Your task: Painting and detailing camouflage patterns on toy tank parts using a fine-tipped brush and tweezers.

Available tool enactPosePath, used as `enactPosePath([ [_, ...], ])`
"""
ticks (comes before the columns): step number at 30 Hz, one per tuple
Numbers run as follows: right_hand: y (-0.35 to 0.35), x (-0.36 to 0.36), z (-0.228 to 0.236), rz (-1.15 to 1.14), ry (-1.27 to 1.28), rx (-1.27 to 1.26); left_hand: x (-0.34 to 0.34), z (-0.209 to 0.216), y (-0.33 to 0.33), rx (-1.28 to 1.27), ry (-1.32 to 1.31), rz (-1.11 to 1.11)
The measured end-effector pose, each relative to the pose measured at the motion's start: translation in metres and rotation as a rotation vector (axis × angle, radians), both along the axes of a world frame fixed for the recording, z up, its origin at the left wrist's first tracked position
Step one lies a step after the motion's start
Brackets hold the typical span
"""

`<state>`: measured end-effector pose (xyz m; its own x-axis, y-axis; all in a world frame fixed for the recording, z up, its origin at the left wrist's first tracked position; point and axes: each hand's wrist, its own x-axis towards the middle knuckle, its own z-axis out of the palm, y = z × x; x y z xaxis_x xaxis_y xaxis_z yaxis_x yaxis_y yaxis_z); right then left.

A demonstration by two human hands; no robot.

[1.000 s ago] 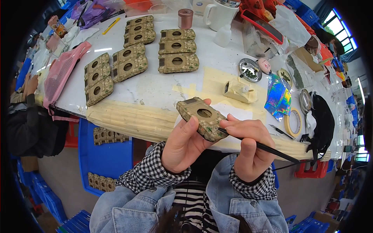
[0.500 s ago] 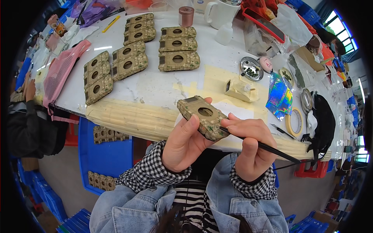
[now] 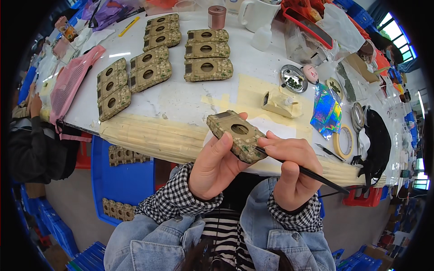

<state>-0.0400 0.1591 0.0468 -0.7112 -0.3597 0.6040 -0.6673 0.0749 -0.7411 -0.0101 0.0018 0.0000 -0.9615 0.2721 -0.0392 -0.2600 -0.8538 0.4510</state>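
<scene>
Camouflage block (image 3: pixel 236 134) barely shifted; left hand (image 3: pixel 216 165) fingers grip it; right hand (image 3: pixel 291 171) pinches brush (image 3: pixel 312 173); tape roll (image 3: pixel 345 141) beside.

Counter (image 3: pixel 181 101): white, taped front edge.
Camouflage shells (image 3: pixel 208 69): rows at the far side.
Tape roll (image 3: pixel 344 141): right edge.
Metal dish (image 3: pixel 293 78): beside holographic sheet (image 3: pixel 326 110).
Blue crate (image 3: pixel 120 176): below counter.

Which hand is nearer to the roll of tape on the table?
Right. The right hand, holding a thin black brush, is just left of the tape roll; the left hand is farther left, holding the camouflage part.
</scene>
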Motion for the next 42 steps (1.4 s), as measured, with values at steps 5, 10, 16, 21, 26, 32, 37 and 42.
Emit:
enactPosePath([
  [5,0.0001,-0.0002,-0.0007,-0.006,-0.005,-0.005,-0.0006,-0.0017,-0.0003,0.011,0.003,-0.013],
  [10,0.0004,-0.0008,-0.0008,-0.009,-0.008,-0.015,-0.0017,0.0006,0.0018,0.032,-0.015,-0.002],
  [16,0.0002,-0.0010,-0.0017,-0.015,-0.003,-0.010,-0.0016,0.0032,0.0025,0.018,-0.010,0.000],
  [21,0.0006,-0.0012,-0.0015,-0.018,0.001,0.007,-0.0014,0.0008,0.0022,0.031,-0.017,-0.005],
  [26,0.0006,-0.0015,-0.0018,-0.015,0.007,0.013,-0.0015,0.0007,0.0019,0.021,-0.016,-0.008],
  [32,0.0009,-0.0015,-0.0017,-0.010,0.000,0.017,-0.0022,-0.0028,0.0016,0.046,-0.009,-0.026],
  [37,0.0007,-0.0018,-0.0023,-0.009,0.000,0.008,-0.0021,0.0007,0.0013,0.014,-0.011,-0.018],
  [42,0.0013,-0.0025,-0.0028,-0.007,0.000,0.011,-0.0022,0.0026,0.0030,0.003,-0.019,0.002],
])
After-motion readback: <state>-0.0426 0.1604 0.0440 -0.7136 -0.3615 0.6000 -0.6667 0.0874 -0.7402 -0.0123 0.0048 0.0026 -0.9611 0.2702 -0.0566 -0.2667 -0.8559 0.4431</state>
